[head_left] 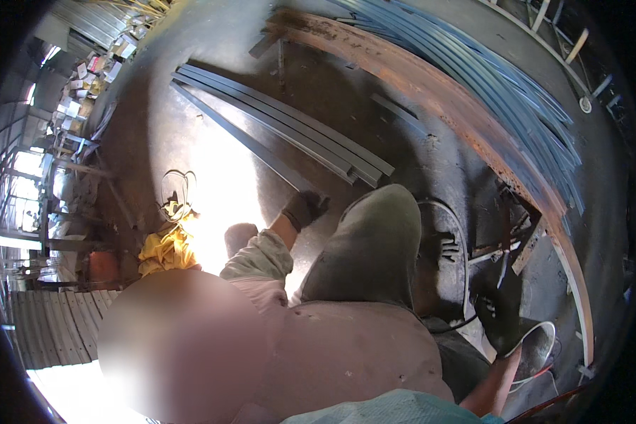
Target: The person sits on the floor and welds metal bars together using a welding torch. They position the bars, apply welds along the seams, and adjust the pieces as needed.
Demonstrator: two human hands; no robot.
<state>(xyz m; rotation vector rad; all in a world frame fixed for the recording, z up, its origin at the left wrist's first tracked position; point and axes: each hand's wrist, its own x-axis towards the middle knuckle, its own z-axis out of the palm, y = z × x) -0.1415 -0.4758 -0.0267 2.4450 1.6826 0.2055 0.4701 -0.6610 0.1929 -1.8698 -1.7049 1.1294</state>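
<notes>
My left hand (307, 209), in a dark glove, is closed around the near end of a long grey metal tube (240, 138). This tube lies at an angle, apart from several similar grey tubes (283, 120) just beyond it. My right hand (498, 321), also gloved, is low at the right with its fingers curled. A black cable (463, 325) runs up to it; what the fingers hold is too dark to make out. Beside that wrist is a pale, round-rimmed container (538, 345). My bent knee (381, 226) rises between the hands.
A rusty steel beam (417, 81) curves along the right, with blue-grey metal lengths (487, 78) behind it. A pale hose (465, 261) loops near my leg. Yellow cloth (166, 251) lies at the left. Boxes (85, 78) are piled at far left; strong sunlight hits the floor.
</notes>
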